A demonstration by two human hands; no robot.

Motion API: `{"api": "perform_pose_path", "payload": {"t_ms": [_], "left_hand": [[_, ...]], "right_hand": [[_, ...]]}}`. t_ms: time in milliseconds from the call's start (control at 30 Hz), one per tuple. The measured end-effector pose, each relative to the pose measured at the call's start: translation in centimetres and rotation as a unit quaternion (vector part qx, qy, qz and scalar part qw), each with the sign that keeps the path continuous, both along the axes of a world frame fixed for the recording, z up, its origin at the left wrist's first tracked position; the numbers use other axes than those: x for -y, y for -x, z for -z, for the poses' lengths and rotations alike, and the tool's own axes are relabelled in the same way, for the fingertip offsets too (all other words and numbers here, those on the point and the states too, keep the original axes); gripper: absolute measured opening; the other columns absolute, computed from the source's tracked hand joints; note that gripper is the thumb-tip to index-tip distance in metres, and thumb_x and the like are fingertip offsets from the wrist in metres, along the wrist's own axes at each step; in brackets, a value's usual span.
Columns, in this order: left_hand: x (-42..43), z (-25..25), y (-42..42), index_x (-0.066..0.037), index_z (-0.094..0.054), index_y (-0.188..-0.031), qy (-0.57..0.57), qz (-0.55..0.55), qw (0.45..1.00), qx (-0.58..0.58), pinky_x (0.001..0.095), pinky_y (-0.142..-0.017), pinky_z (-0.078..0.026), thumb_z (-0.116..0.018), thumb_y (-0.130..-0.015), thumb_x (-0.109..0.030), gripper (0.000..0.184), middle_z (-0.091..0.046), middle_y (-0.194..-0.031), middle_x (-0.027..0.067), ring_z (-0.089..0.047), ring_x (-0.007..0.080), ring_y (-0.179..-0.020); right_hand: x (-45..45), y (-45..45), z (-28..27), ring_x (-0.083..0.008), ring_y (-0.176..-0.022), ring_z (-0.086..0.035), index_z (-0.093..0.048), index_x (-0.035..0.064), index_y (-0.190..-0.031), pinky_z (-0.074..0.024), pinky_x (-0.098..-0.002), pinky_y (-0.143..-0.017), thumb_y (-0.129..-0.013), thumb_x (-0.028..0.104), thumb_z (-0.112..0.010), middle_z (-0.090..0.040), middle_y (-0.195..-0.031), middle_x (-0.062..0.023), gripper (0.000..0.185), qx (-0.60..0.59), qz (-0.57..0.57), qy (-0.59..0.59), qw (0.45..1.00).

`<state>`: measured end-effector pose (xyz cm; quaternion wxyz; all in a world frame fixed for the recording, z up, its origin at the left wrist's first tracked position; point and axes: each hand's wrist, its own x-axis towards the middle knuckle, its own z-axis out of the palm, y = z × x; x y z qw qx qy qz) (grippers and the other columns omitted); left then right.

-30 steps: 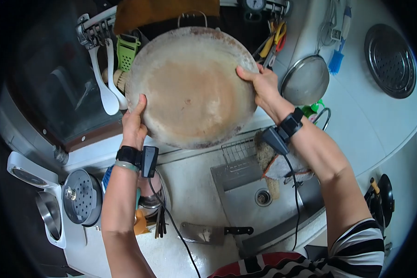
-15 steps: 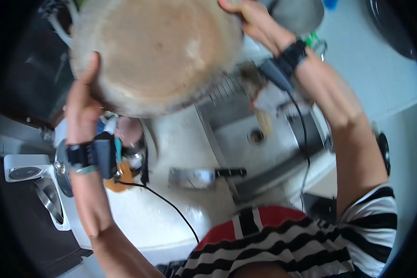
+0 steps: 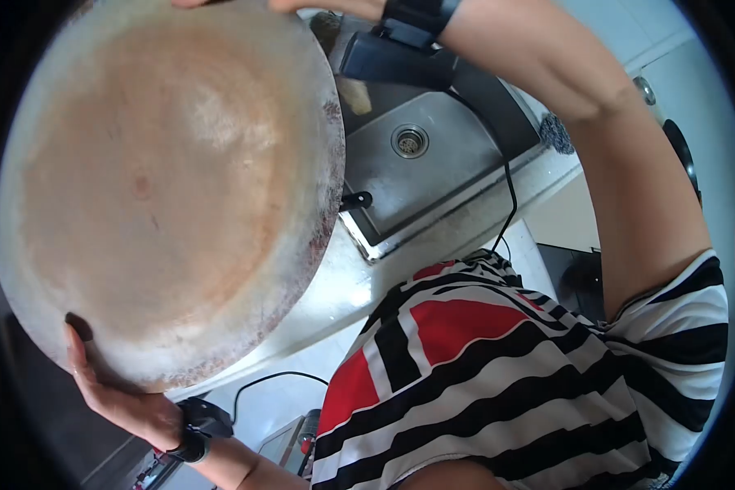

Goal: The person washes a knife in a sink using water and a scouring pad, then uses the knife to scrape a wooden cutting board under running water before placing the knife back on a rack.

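A big round wooden cutting board (image 3: 147, 175), pale at its rim and browner in the middle, fills the left half of the head view, raised over the counter. My left hand (image 3: 118, 396) grips its lower edge, thumb on the near face and the other fingers hidden behind. At the upper edge, my right hand (image 3: 290, 5) holds the rim; most of that hand is cut off by the frame. The black handle of a knife (image 3: 356, 200) sticks out from behind the board, its blade hidden.
Right of the board is a steel sink (image 3: 449, 131) with a round drain (image 3: 409, 141). A yellowish piece (image 3: 355, 96) lies at its far left side. On the sink's right edge sits a dark scouring pad (image 3: 556, 133). The pale counter (image 3: 335, 282) runs along the front.
The cutting board has come lower and nearer in the view, moving left. My left hand has gone down to its lower edge; my right hand has shifted left. The knife's blade is now covered.
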<state>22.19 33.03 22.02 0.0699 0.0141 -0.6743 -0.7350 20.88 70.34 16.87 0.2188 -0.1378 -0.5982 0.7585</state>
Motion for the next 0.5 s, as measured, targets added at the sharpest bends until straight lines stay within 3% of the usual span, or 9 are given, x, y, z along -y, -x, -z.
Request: {"api": "perform_pose_path", "payload": {"t_ms": [33,100,167,267,333,500], "left_hand": [[1.4,1.7,-1.5,-0.001,-0.059,-0.121,0.088,0.048,0.986,-0.134,0.0381,-0.097,-0.048,-0.059,-0.09,-0.023,0.038,-0.057,-0.128,0.011,-0.054,0.0219,-0.117],[2.8,2.0,-2.8,-0.002,-0.058,-0.122,-0.042,0.079,0.996,0.021,0.041,-0.096,-0.047,-0.06,-0.086,-0.026,0.043,-0.059,-0.124,0.0111,-0.057,0.0246,-0.112],[4.6,3.1,-4.7,-0.002,-0.06,-0.118,-0.185,0.2,0.948,0.163,0.0432,-0.096,-0.047,-0.059,-0.085,-0.022,0.038,-0.061,-0.12,0.0117,-0.058,0.0254,-0.11],[4.0,4.9,-8.1,0.0,-0.06,-0.117,-0.214,0.224,0.919,0.242,0.0461,-0.097,-0.046,-0.061,-0.081,-0.012,0.037,-0.064,-0.115,0.0114,-0.059,0.0259,-0.109],[2.7,5.0,-10.1,0.0,-0.06,-0.115,-0.235,0.253,0.89,0.298,0.0491,-0.1,-0.044,-0.059,-0.078,-0.005,0.037,-0.065,-0.114,0.0105,-0.059,0.0279,-0.11],[-2.3,4.9,-14.5,-0.002,-0.059,-0.115,-0.207,0.241,0.868,0.382,0.0542,-0.101,-0.042,-0.059,-0.074,-0.005,0.04,-0.064,-0.114,0.0102,-0.058,0.0303,-0.111]], "right_hand": [[0.8,-0.5,0.7,-0.0275,-0.099,-0.062,-0.061,-0.0052,-0.108,-0.0499,-0.0403,-0.087,-0.077,0.016,-0.077,-0.064,-0.108,-0.0158,0.04,0.03,0.004,-0.022,0.999],[1.9,-1.4,1.8,-0.0279,-0.1,-0.061,-0.062,-0.0056,-0.109,-0.0496,-0.0401,-0.087,-0.076,0.018,-0.079,-0.064,-0.109,-0.0163,0.044,0.091,0.004,-0.062,0.994],[3.1,-2.5,2.9,-0.0284,-0.102,-0.061,-0.062,-0.0059,-0.109,-0.0493,-0.0398,-0.087,-0.075,0.02,-0.081,-0.063,-0.11,-0.0169,0.047,0.144,-0.008,-0.094,0.985],[4.0,-6.2,5.1,-0.0307,-0.113,-0.054,-0.059,-0.0061,-0.115,-0.0442,-0.0403,-0.094,-0.075,0.026,-0.081,-0.06,-0.119,-0.019,0.055,0.176,-0.069,-0.091,0.978],[3.4,-6.5,8.9,-0.0291,-0.103,-0.058,-0.062,-0.0053,-0.109,-0.0463,-0.0416,-0.086,-0.078,0.026,-0.077,-0.064,-0.11,-0.0173,0.047,0.199,-0.144,-0.043,0.968],[2.1,-12.6,15.0,-0.0334,-0.133,-0.033,-0.048,-0.0057,-0.129,-0.0278,-0.0503,-0.106,-0.077,0.041,-0.075,-0.039,-0.143,-0.0219,0.075,0.246,-0.208,-0.071,0.944]]}}
